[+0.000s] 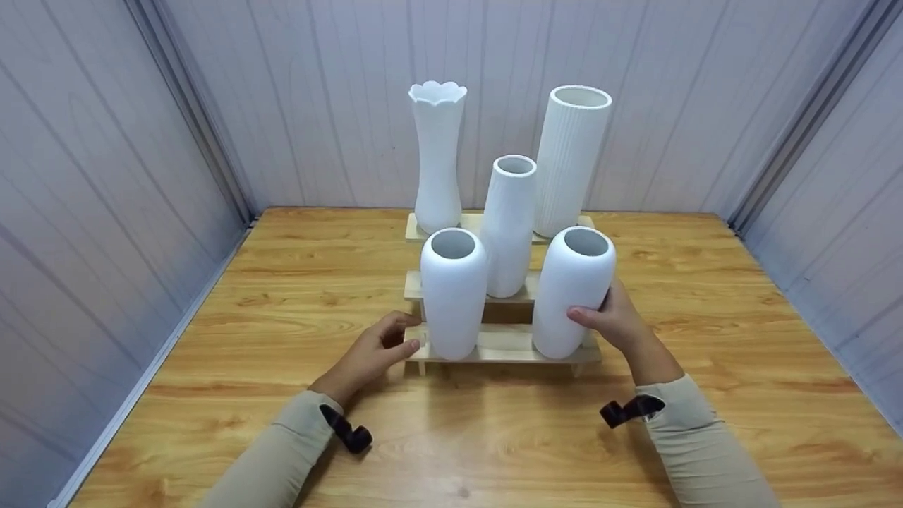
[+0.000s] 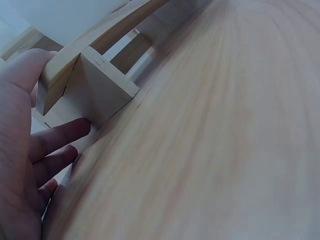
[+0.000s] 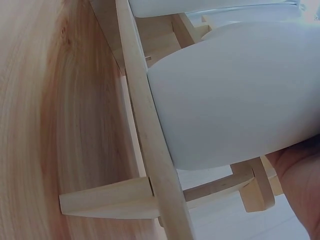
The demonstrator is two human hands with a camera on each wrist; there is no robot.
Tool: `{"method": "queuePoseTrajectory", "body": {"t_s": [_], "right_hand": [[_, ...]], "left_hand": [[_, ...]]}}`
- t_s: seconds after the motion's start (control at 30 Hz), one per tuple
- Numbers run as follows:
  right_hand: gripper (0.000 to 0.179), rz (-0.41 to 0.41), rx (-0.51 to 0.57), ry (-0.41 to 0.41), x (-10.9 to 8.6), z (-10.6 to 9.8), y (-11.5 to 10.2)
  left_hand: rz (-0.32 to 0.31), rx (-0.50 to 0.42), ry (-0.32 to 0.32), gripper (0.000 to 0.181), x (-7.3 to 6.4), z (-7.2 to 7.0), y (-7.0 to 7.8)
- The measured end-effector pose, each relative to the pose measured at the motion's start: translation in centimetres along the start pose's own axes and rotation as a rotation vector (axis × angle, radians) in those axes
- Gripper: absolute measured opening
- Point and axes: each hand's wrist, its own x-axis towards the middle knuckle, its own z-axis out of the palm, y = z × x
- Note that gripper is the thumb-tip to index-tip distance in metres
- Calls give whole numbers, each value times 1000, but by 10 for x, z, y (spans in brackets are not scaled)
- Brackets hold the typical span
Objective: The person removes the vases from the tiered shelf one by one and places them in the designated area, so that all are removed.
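Note:
My right hand (image 1: 621,321) grips a smooth white vase (image 1: 568,296) from its right side, thumb across the front; the other fingers are hidden behind it. This vase stands on the right of the lowest step of a wooden tiered stand (image 1: 504,342). At that step's left end is my left hand (image 1: 370,356). In the left wrist view its thumb lies on the board end (image 2: 52,82), while the lower fingers (image 2: 62,137) reach beside the side panel. A matching white vase (image 1: 455,296) stands on the step's left, near the left hand.
On the middle step stands a slim tapered white vase (image 1: 509,226). The top step bears a scalloped-rim vase (image 1: 437,162) at left and a ribbed cylindrical vase (image 1: 573,162) at right. The stand rests on a wood-grain table (image 1: 282,282), with panelled walls (image 1: 338,106) behind and at both sides.

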Motion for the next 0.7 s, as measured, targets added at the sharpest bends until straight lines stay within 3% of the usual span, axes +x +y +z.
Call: {"method": "queuePoseTrajectory", "body": {"t_s": [0.27,0.7], "right_hand": [[70,-47,52,-27,0,-2,4],[69,-40,-118,2,1,-9,-8]], "left_hand": [[84,-95,-46,34,1,0,-4],[50,-79,-46,35,3,-1,-2]]}}
